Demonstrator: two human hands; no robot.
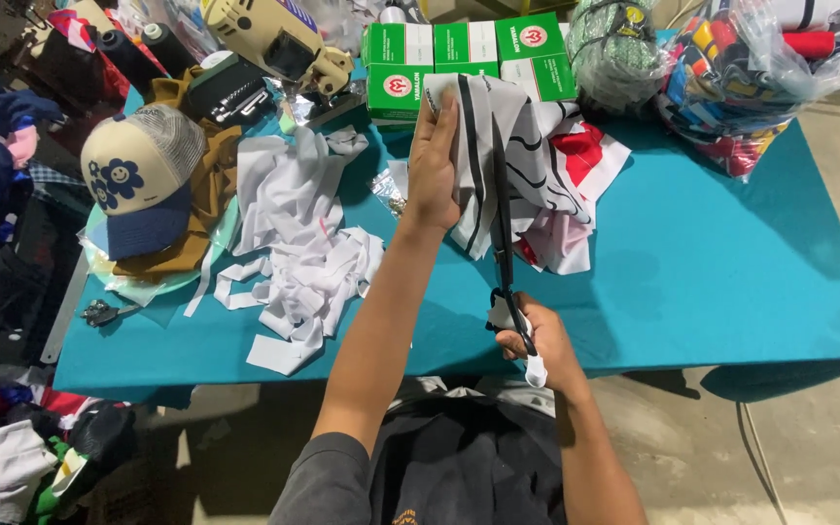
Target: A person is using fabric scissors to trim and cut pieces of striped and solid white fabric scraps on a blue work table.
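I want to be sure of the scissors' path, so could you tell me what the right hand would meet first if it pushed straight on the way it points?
The right hand points its scissors up into the white, black-striped cloth that the left hand holds; that cloth comes first, though depth is unclear.

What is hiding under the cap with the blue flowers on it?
The cap sits on brown cloth, and that lies on a pale green plate-like disc on the teal table. Whatever lies under the disc's middle, or inside the cap, is covered.
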